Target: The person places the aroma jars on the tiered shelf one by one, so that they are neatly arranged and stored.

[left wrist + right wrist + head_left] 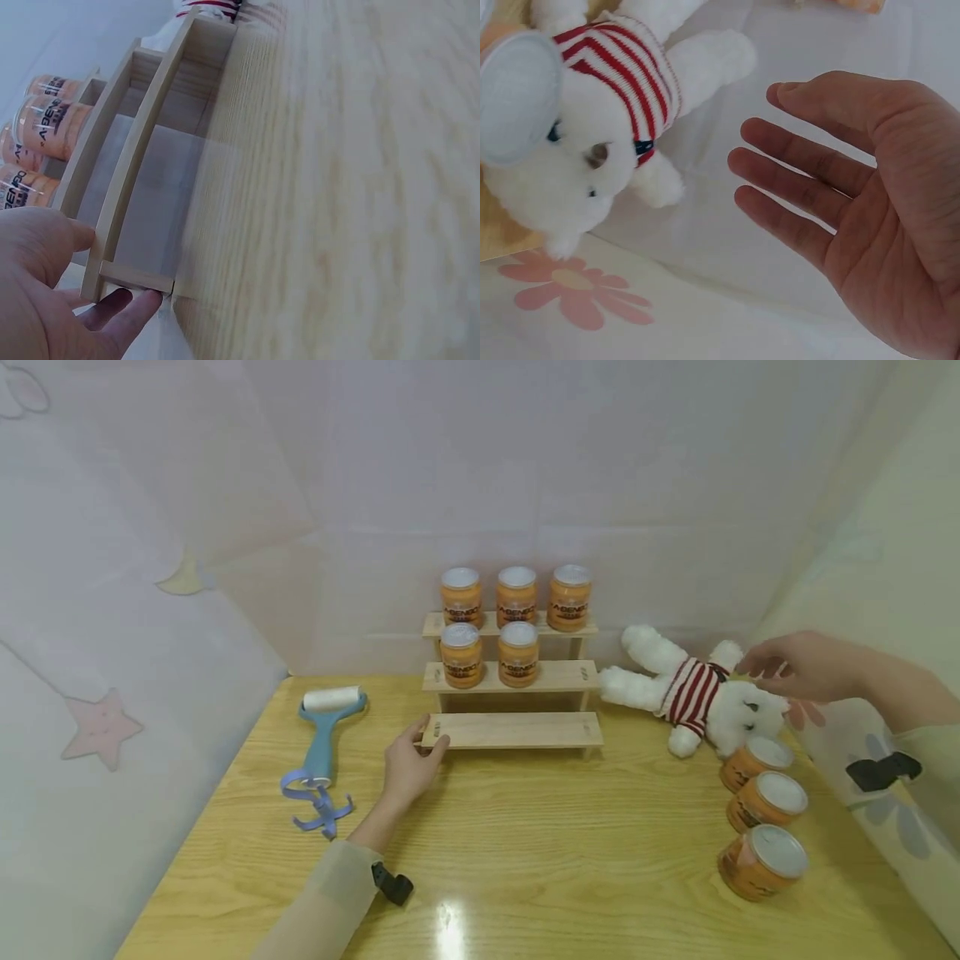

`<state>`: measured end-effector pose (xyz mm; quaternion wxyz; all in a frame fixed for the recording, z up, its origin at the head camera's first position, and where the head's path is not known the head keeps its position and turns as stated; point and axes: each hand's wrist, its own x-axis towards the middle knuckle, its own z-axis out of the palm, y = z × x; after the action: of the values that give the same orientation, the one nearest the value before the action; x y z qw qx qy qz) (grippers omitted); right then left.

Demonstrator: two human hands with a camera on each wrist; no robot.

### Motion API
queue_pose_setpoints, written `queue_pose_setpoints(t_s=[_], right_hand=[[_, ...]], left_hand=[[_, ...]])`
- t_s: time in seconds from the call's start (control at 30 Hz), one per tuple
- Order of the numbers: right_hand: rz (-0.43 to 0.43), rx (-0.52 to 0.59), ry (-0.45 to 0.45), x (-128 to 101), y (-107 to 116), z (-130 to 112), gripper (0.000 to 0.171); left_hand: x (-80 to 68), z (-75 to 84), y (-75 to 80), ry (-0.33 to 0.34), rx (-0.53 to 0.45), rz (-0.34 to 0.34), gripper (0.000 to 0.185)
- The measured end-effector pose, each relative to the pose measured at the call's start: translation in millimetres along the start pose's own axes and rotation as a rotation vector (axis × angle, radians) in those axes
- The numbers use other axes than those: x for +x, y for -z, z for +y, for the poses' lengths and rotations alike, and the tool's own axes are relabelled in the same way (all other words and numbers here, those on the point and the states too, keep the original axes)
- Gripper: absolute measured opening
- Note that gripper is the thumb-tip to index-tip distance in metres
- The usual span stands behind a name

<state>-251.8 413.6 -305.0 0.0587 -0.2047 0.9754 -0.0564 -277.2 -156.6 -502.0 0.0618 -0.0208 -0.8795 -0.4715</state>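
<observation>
Here, left hand [408, 766] grips a wooden rack [517, 729] as right hand [813, 668] hangs free

A person's left hand pinches the left end of the lowest step of a three-tier rack on a wood-grain table [570, 860], its thumb at the shelf's edge and its fingers bent around the end support. To the right, the other hand is held in the air near a white plush toy [693, 693], its fingers loosely extended and slightly bent, grasping nothing; the right wrist view shows a gap between fingertips and toy.

Five orange cans [518, 662] with pale lids stand upright on the rack, three across the top tier and two on the middle one, at its left and centre. Three more cans [767, 802] stand close together in a row at the table's right, the farthest by the toy's head. The toy, in a red-and-white striped top [692, 695], lies with its legs toward the rack.

At left, a roller [324, 737] with a blue handle lies near a lavender hooked piece [324, 814]. A pink star [102, 727] and a pale moon [182, 577] mark the cloth behind.
</observation>
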Motion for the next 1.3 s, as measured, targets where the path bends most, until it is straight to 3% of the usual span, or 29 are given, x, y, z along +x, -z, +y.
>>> queue_pose_setpoints(t_s=[0.17,0.37,0.5,0.8,1.0,1.3], right_hand=[[-0.079,0.136,-0.072,-10.8,-17.7,11.1,0.025],[0.005,0.027,-0.022,-15.3,-40.1,20.3,0.014],[0.047,0.038,-0.012,-17.4,-53.2,26.7,0.013],[-0.024,0.012,-0.029,-23.7,-66.1,23.9,0.008],[-0.033,-0.054,-0.084,-20.6,-76.1,25.3,0.024],[-0.219,0.163,-0.272,-19.3,-79.1,14.0,0.048]], left_hand=[[3.1,-2.0,0.6,-0.014,-0.015,-0.005,0.063],[4.1,-0.5,2.4,-0.011,-0.008,-0.002,0.062],[3.5,1.1,3.1,-0.003,0.002,-0.002,0.062],[4.1,-2.5,1.2,-0.013,0.003,-0.02,0.063],[3.6,-3.2,1.7,-0.017,-0.017,-0.026,0.064],[2.9,-2.9,3.3,-0.004,-0.029,-0.033,0.064]])
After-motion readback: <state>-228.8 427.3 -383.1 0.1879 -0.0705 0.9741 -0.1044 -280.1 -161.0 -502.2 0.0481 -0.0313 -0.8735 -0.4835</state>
